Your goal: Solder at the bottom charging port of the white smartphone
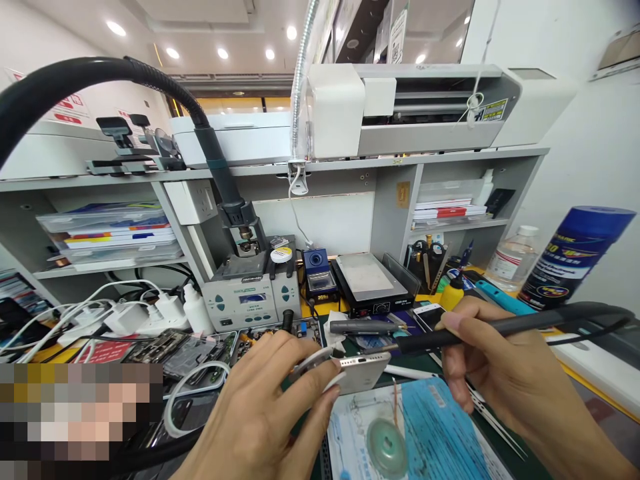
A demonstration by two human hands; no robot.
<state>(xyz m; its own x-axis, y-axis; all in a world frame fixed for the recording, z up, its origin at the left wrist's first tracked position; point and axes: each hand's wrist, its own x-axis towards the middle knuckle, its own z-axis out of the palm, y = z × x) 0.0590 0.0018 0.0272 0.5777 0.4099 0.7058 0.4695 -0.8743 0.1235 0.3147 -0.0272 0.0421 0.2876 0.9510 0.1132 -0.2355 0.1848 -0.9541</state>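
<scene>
My left hand [270,400] is closed around a silver phone [367,371], holding it up with its bottom edge and its port and speaker holes towards me. Between the same fingers is a pale, curved, disc-like piece [313,360] that I cannot make out fully. In my right hand [505,367] is a black corded pen-shaped tool [430,339], which looks like a soldering iron. Its thin metal tip points left, close to the phone's upper edge; whether they touch is hidden. Below the phone lies a blue and white sheet [435,427] bearing a round green translucent disc [387,447].
A grey station [250,297] with a thick black hose [145,73] stands behind my left hand. Further right are a flat heating plate [370,277], a blue spray can [575,257] and a clear bottle [513,260]. Tweezers [500,423] lie under my right hand; circuit boards [195,357] lie left.
</scene>
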